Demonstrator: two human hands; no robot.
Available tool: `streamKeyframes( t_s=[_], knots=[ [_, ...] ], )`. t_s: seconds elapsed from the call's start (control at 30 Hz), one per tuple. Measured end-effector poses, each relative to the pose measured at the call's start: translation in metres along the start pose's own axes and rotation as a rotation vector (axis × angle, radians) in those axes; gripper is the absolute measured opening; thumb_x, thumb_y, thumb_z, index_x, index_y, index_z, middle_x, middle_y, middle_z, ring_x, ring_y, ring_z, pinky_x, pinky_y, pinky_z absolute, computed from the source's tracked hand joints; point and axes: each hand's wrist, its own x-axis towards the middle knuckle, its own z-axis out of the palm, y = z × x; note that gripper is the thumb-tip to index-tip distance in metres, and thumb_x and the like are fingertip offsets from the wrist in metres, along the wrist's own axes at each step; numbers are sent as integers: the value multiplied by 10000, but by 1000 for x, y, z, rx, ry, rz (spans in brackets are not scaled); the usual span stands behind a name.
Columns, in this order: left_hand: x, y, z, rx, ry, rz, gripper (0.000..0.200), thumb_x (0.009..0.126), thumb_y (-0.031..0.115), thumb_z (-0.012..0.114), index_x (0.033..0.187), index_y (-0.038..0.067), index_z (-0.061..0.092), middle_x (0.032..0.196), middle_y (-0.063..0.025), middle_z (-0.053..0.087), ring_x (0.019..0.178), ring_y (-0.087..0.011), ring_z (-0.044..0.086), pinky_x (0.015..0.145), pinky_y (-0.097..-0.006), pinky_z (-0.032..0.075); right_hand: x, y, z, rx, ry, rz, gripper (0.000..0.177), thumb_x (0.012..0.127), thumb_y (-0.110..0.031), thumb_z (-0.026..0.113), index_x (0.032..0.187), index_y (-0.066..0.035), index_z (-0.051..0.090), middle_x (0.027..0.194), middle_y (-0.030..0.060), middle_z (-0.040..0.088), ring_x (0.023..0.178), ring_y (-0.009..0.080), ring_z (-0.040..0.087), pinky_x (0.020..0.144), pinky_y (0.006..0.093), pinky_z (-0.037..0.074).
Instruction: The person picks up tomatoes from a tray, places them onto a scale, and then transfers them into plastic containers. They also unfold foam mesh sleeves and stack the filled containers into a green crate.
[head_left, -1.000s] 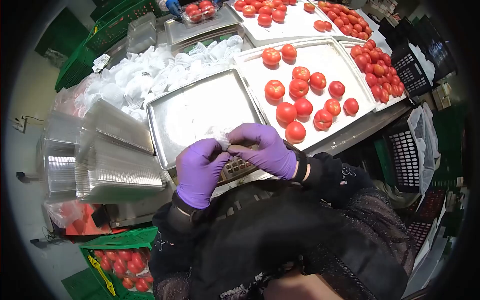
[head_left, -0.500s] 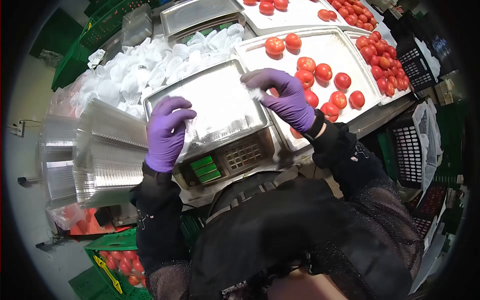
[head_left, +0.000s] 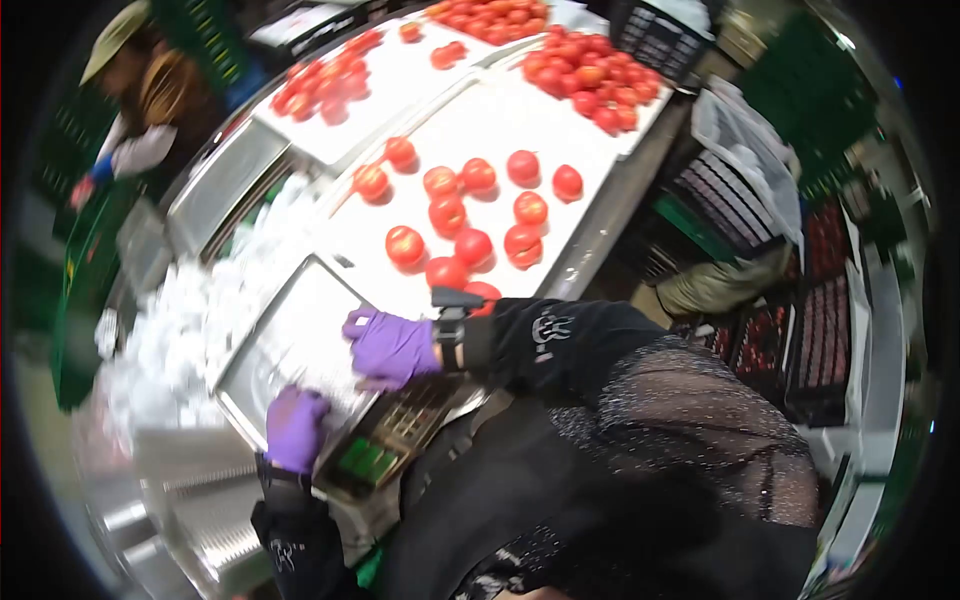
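Note:
My left hand [head_left: 296, 428], in a purple glove, is over the near left part of the steel weighing tray [head_left: 232, 400], its fingers curled in. At the tray's right side is my right hand [head_left: 392, 348], also gloved, with fingers bent toward the tray. Something clear and shiny, perhaps a plastic box [head_left: 335, 385], lies between the hands on the tray; its outline is blurred. Whether either hand grips it is unclear. The scale's keypad and green display [head_left: 368, 460] show in front. Beyond my right hand, several loose tomatoes [head_left: 447, 214] lie on a white tray [head_left: 345, 235].
White foam nets [head_left: 180, 340] are heaped left of the scale. Stacked clear plastic boxes [head_left: 215, 500] stand at the near left. Piled tomatoes [head_left: 590, 75] fill the far right. A person [head_left: 160, 95] stands at the far left. A black crate [head_left: 725, 200] is at the right.
The view has swung to the right. Both hands have come closer together over the weighing tray, and my right hand has moved down from its far right corner. A person has come into view.

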Motion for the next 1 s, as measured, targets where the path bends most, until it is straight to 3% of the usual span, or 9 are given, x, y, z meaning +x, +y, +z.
streamKeyframes(
  t_s=[0.17, 0.27, 0.4, 0.47, 0.57, 0.63, 0.67, 0.83, 1.0],
  knots=[
    [30, 15, -13, -80, 64, -23, 132, 681, 1, 541, 752, 88, 610, 776, -94, 616, 742, -314, 590, 624, -408, 460, -6, 10, -8, 97, -69, -116, 324, 783, -432, 620, 741, -113, 659, 813, 63, 611, 864, 267, 529, 801, 406, 406],
    [46, 17, -6, -62, 1, -161, 125, 724, -10, 498, 756, 78, 581, 777, -111, 609, 738, -325, 593, 619, -417, 455, -21, 29, -32, 268, 191, -147, 298, 793, -363, 630, 949, -111, 658, 996, 88, 603, 923, 286, 556, 813, 435, 429],
    [61, 11, 21, -74, -216, -216, 109, 768, 48, 512, 772, 81, 616, 772, -140, 601, 734, -359, 599, 641, -443, 467, -71, 122, -94, 172, -46, 237, 353, 804, -300, 612, 1104, -113, 611, 1124, 150, 563, 949, 315, 594, 801, 427, 483],
    [69, 16, 14, -83, -279, -243, 103, 765, 56, 515, 754, 82, 613, 764, -146, 603, 735, -360, 600, 647, -445, 470, -101, 144, -195, 358, -204, 737, 434, 809, -246, 594, 1206, -75, 555, 1189, 180, 563, 1019, 365, 586, 877, 418, 472],
    [70, 19, 12, -88, -303, -318, 99, 739, 23, 525, 735, 80, 605, 748, -146, 597, 734, -352, 596, 647, -428, 474, -224, 309, -177, -122, 76, 841, 665, 806, -397, 621, 1376, -111, 433, 1367, 191, 459, 1282, 344, 419, 1076, 417, 325],
    [64, 22, 8, -113, -245, -384, 111, 717, -3, 525, 728, 80, 599, 738, -140, 591, 725, -345, 592, 644, -418, 475, -278, 377, -206, -572, 55, 1014, 637, 802, -413, 633, 1334, -108, 459, 1291, 216, 501, 1205, 386, 477, 1003, 439, 393],
    [65, 25, 4, -140, -182, -435, 129, 696, -29, 525, 720, 79, 592, 728, -134, 586, 715, -337, 589, 642, -408, 476, -266, 372, -249, -371, -49, 1301, 600, 804, -412, 632, 1286, -85, 487, 1232, 229, 538, 1155, 396, 517, 952, 447, 430],
    [86, 75, -33, -610, 127, -847, 198, 678, -120, 405, 771, 16, 513, 710, -33, 489, 676, -119, 468, 646, -237, 398, -313, 479, -267, -465, 7, 1361, 670, 784, -445, 624, 1297, -50, 453, 1246, 241, 549, 1146, 391, 547, 960, 444, 450],
    [134, 137, -37, -836, 203, -1019, 143, 778, -85, 502, 849, 22, 564, 832, -32, 546, 761, -114, 533, 684, -244, 444, -312, 543, -239, -414, -2, 1345, 804, 773, -374, 667, 1440, -94, 316, 1393, 230, 429, 1315, 371, 403, 1086, 403, 341]
  ],
)
